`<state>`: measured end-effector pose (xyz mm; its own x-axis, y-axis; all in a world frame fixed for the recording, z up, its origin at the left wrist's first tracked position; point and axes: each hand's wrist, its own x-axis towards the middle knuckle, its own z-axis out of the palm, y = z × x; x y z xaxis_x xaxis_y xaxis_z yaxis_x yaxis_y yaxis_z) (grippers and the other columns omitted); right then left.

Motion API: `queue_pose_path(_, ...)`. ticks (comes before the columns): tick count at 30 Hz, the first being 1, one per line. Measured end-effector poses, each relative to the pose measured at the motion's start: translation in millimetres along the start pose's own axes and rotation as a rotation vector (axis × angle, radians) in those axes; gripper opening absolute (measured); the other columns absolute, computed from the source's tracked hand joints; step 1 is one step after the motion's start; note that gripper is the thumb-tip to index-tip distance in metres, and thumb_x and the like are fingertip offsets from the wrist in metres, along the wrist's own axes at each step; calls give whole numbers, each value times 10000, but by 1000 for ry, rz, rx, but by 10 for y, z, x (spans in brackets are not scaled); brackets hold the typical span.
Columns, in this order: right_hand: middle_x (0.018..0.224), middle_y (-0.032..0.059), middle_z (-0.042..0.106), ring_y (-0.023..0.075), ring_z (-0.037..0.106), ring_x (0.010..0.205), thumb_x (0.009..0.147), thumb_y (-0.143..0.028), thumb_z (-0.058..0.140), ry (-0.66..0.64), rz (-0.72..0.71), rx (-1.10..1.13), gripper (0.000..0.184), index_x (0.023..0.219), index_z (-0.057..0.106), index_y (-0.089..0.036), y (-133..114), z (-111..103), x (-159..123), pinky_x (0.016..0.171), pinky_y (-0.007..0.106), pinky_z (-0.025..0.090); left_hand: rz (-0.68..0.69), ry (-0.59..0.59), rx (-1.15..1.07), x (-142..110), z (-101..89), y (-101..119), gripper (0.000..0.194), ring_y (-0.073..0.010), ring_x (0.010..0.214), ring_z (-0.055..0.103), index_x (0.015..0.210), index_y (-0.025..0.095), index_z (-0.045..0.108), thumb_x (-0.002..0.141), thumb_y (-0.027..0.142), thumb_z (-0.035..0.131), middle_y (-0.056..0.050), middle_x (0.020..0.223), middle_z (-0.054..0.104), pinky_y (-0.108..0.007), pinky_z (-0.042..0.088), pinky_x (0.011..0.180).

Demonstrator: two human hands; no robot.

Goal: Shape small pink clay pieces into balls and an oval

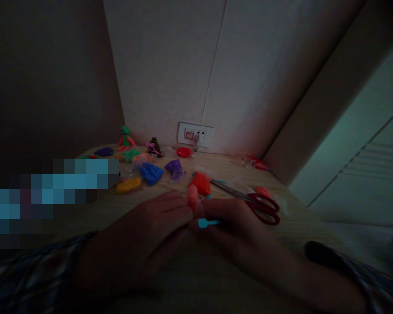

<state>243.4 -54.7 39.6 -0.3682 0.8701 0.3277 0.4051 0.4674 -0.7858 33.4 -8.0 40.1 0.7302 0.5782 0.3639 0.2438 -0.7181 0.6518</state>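
My left hand (144, 237) and my right hand (239, 229) meet over the wooden table (294, 222) in dim light. Between their fingertips stands a small orange-red clay piece (192, 197), pinched from both sides. My right hand also grips a small turquoise plastic tool (206, 223), whose tip points left toward my left fingers. Just behind the clay piece lies a red clay packet (201, 183).
Red-handled scissors (260, 205) lie right of my hands. Clay packets are scattered behind: blue (151, 173), purple (174, 168), yellow (128, 185), green (131, 154). Small clay figures (125, 137) stand by the wall, near a socket (195, 134). A blurred patch covers the left.
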Motion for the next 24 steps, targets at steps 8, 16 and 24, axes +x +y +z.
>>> queue_pose_path(8, 797, -25, 766, 150, 713, 759, 915, -98, 624, -23, -50, 10, 202, 766, 645, -233, 33, 35, 29, 740, 233, 545, -57, -10, 80, 4, -23, -82, 238, -230, 963, 804, 867, 243, 824, 940, 319, 610, 8, 1002, 858, -240, 566, 904)
queue_pose_path(16, 748, -36, 654, 124, 607, 691, 958, -100, 560, -75, -100, 68, 251, 749, 565, -239, -34, -14, 25, 634, 222, 460, -56, 23, 9, -79, 13, 38, 337, -143, 621, 667, 728, 253, 676, 995, 299, 477, 54, 693, 724, -231, 452, 590)
queue_pose_path(24, 809, -25, 620, 104, 587, 711, 1033, -70, 582, -94, -320, 94, 286, 802, 536, -233, -106, -62, -38, 622, 204, 469, -214, 273, -216, -504, 223, -159, 232, -83, 594, 654, 791, 264, 759, 997, 371, 756, 119, 728, 722, -75, 447, 509)
